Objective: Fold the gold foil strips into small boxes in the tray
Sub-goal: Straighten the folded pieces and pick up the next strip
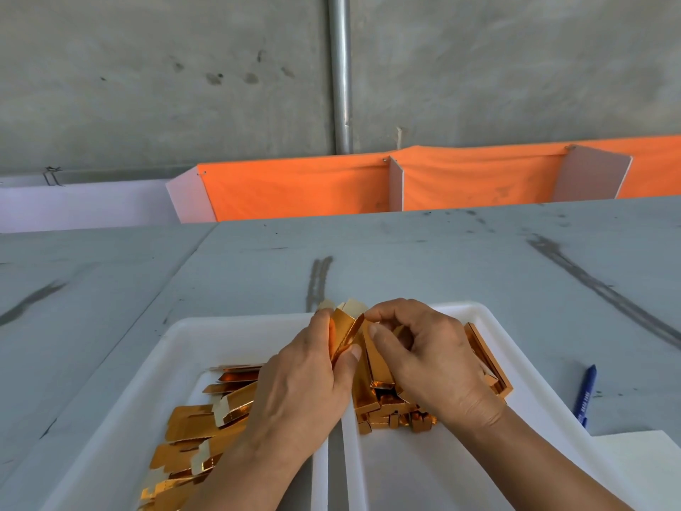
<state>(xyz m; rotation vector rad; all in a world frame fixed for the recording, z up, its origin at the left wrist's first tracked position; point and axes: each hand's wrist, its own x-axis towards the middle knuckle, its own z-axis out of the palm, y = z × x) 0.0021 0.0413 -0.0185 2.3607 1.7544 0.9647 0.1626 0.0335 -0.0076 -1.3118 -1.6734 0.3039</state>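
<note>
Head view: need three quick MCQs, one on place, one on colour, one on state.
1. The flat gold foil strips lie in:
A) the left white tray
B) a cardboard carton
C) a metal bowl

2. The pen on the table beside the right white tray is:
A) red
B) blue
C) black

3. The gold strip held above the trays is:
A) crumpled into a ball
B) part-folded and pinched by both hands
C) torn in two

Answers:
1 A: the flat pile sits inside the left tray's walls.
2 B: its barrel is blue.
3 B: the left hand and the right hand each pinch it, and it is creased lengthwise.
</note>
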